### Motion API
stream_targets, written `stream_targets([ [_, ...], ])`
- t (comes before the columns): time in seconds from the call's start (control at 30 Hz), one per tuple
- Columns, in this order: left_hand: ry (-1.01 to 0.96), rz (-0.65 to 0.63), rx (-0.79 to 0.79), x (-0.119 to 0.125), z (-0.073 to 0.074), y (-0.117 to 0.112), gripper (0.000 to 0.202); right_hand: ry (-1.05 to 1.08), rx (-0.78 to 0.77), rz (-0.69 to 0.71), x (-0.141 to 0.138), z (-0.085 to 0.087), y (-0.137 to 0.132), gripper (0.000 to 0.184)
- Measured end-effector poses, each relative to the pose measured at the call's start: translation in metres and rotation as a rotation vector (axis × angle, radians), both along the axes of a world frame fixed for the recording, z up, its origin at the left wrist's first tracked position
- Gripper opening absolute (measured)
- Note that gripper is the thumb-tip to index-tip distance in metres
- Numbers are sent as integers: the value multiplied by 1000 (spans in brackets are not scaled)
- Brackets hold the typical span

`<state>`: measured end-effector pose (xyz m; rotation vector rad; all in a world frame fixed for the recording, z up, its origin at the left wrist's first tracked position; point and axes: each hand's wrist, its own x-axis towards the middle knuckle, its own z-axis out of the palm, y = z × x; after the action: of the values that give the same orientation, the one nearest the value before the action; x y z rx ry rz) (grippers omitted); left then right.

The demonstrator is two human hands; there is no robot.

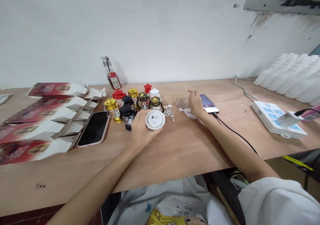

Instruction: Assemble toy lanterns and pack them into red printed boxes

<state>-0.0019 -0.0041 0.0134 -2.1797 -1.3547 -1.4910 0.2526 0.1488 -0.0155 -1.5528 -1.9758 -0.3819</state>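
My left hand [141,126] is wrapped round a small white lantern [155,119], its round underside tipped up towards me. Most of its body is hidden. Beyond that hand stands a cluster of little lanterns, among them a gold one [113,110], a black one [127,115] and a red one [118,94]. My right hand [196,103] is raised over the table with its fingers closed; what they hold, if anything, is too small to name. Close to it lie a heap of thin wire pieces [181,102] and white flower-shaped pieces [187,112]. Small round silvery discs [169,113] lie between the hands.
A phone [94,129] and open red-and-white boxes [42,125] lie on the left. A bottle [114,78] stands by the wall. Right of my right hand, another phone [208,103] is on a cable. A power strip [277,118] and white bottles [292,75] are farther right.
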Motion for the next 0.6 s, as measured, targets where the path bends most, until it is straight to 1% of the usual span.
stream_targets([
  [0.1,-150,-1,-117,2,2,1,36,134,91,-67,6,-1,5,45],
  [0.23,-249,5,-206,2,2,4,39,154,56,-33,11,-5,8,37],
  [0.37,-271,1,-220,2,1,5,39,145,25,9,11,-7,5,25],
  [0.43,-266,-3,-211,2,2,4,39,159,28,12,11,-6,4,22],
  [0.6,-250,-2,-203,3,1,3,39,241,95,-47,14,-1,3,26],
])
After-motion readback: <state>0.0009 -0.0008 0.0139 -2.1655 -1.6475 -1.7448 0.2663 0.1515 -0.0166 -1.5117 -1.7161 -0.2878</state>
